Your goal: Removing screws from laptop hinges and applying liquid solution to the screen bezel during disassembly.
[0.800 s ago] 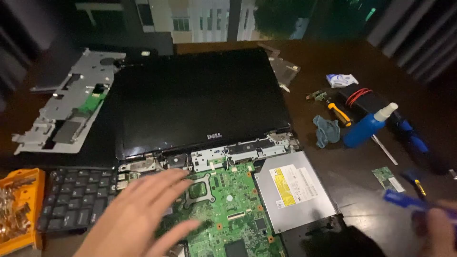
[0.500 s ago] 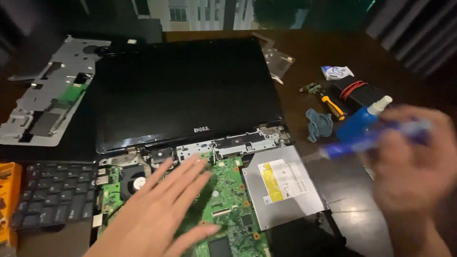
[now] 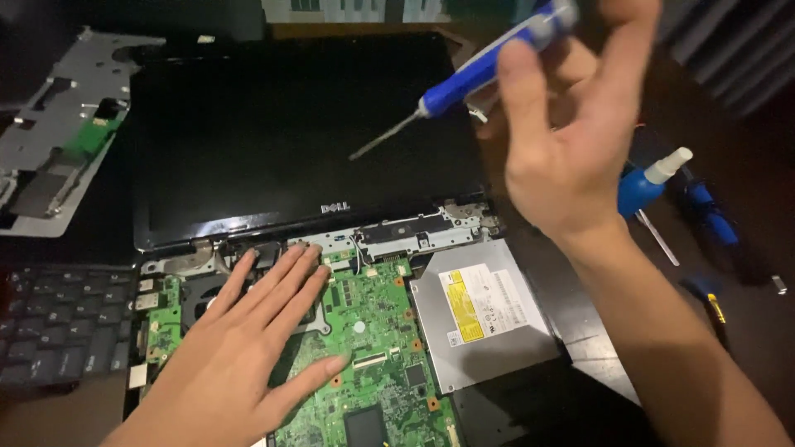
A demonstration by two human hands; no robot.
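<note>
A taken-apart black laptop lies open in front of me, its dark screen flat on the table. My left hand rests flat, fingers spread, on the exposed green motherboard. Raised above the screen's right edge, my right hand grips a blue-handled screwdriver with its thin metal tip pointing down and left. A silver optical drive with a yellow label sits to the right of the board.
A removed black keyboard lies at the left, a grey metal frame with a small green board behind it. On the right stand a blue bottle with a white nozzle and more blue-handled tools.
My right hand has lifted the blue screwdriver from the table's right edge up over the screen. The left hand stays flat on the motherboard. The view has shifted closer.
</note>
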